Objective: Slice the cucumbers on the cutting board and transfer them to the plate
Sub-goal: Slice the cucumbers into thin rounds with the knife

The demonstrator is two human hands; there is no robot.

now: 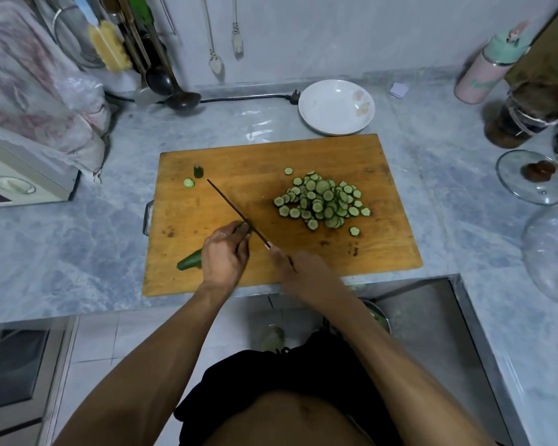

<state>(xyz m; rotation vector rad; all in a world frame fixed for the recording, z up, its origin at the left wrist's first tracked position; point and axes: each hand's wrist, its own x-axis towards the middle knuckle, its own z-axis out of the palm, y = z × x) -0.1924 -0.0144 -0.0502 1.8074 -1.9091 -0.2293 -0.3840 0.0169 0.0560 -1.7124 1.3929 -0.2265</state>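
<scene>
**Slicing the second cucumber, plate still empty**

The left hand curls its fingers around a cucumber lying at the near left of the cutting board, pinning it down. The right hand grips the handle of the knife, whose blade stands edge-down just beside the left fingertips. A heap of slices sits on the right half of the board; two end pieces lie at the far left. The white plate waits on the counter just beyond the board, holding nothing. The cutting step seems well along. Next, likely, is shifting the holding fingers back along the cucumber while the blade makes thin cuts.
</scene>
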